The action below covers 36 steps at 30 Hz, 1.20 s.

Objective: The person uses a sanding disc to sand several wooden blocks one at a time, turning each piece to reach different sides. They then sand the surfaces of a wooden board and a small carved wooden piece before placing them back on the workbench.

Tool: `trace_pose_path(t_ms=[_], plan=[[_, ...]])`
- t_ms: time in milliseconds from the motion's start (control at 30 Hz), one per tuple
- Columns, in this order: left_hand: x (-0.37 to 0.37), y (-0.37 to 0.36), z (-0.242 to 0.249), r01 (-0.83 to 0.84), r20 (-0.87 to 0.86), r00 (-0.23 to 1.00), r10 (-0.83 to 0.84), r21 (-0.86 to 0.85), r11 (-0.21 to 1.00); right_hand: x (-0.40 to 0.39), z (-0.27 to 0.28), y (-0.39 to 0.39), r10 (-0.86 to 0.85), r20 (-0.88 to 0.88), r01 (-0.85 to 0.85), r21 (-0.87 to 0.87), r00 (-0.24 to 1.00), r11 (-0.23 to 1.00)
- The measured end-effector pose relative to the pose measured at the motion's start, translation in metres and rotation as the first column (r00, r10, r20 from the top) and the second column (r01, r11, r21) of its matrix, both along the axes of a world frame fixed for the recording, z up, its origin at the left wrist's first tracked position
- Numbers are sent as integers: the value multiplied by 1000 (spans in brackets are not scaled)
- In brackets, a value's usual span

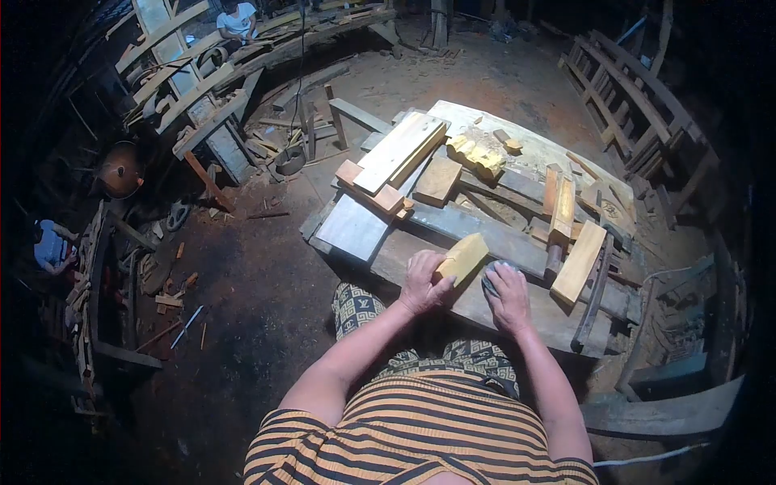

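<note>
My left hand (423, 284) is closed on the near end of a pale yellow wood block (464, 257), held tilted over the front edge of the workbench (396, 252). Just to its right, my right hand (508, 299) curls around a small dark, rounded piece (490, 279), mostly hidden under the fingers. That piece is close beside the block's right side. Beyond my hands lie a squared wooden block (437, 179) and a rough yellow chunk of wood (477, 155). Right of my right hand rests a light wooden block (579, 263).
Long pale boards (402, 153) lie across the bench's left part, near a flat grey sheet (353, 227). A dark bar (594, 297) lies at its right. One person (237, 23) sits far back; another (53, 245) is at the left. Wood scraps litter the floor.
</note>
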<state>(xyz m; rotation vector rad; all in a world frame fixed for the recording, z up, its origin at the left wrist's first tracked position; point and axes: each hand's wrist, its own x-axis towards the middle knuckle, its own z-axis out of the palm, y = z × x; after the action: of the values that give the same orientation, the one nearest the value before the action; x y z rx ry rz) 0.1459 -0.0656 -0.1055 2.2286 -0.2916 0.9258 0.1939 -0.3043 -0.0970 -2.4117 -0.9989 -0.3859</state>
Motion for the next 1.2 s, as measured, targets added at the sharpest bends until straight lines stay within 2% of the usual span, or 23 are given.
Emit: trace_pose_path(t_ms=[33, 167, 333, 533, 667, 733, 767, 833, 867, 933, 1000, 1067, 1133, 1200], plan=[[-3, -1, 1, 7, -57, 998, -10, -39, 999, 0, 0, 1, 8, 12, -8, 8, 1000, 1000], [-4, -1, -3, 33, -89, 995, -38, -48, 998, -3, 8, 3, 14, 14, -14, 24, 1000, 1000], [-2, -1, -4, 3, -13, 1000, -3, 39, 999, -2, 4, 1, -1, -24, 1, 0, 1000, 1000], [-6, -3, 7, 12, -58, 998, -6, 103, 995, -2, 5, 0, -3, -64, 2, -11, 998, 1000], [1, -1, -12, -84, -101, 990, 98, 140, 987, 1, 4, -1, 2, -95, -1, 3, 995, 1000], [2, -1, -12, -94, -130, 986, 104, 84, 992, 8, 6, -1, 23, -297, 32, 180, 954, 983], [2, 0, -13, -102, -159, 982, 105, 28, 994, 11, 6, 1, 23, -302, 34, 181, 953, 983], [2, -1, -14, -109, -172, 979, 113, 31, 994, 13, 30, 18, 71, -399, 137, 469, 914, 872], [2, -1, -14, -121, -176, 976, 125, 33, 992, 15, 36, 27, 69, -403, 142, 469, 913, 872], [2, -2, -14, -118, -182, 976, 119, 18, 993, 17, 44, 44, 103, -221, 0, 423, 970, 906], [3, -3, -11, -131, -179, 975, 130, 4, 991, 21, 27, 57, 134, -203, -77, 266, 970, 961], [3, -4, -9, -121, -173, 978, 118, -9, 993, 6, 25, 69, 137, -160, -82, 311, 978, 947], [7, -1, -20, -128, -169, 977, 130, 23, 992, -21, 35, 75, 332, -117, -284, 307, 936, 908], [8, 3, -31, -98, -175, 979, 100, 19, 995, -43, 49, 79, 449, -107, -409, 272, 887, 871]])
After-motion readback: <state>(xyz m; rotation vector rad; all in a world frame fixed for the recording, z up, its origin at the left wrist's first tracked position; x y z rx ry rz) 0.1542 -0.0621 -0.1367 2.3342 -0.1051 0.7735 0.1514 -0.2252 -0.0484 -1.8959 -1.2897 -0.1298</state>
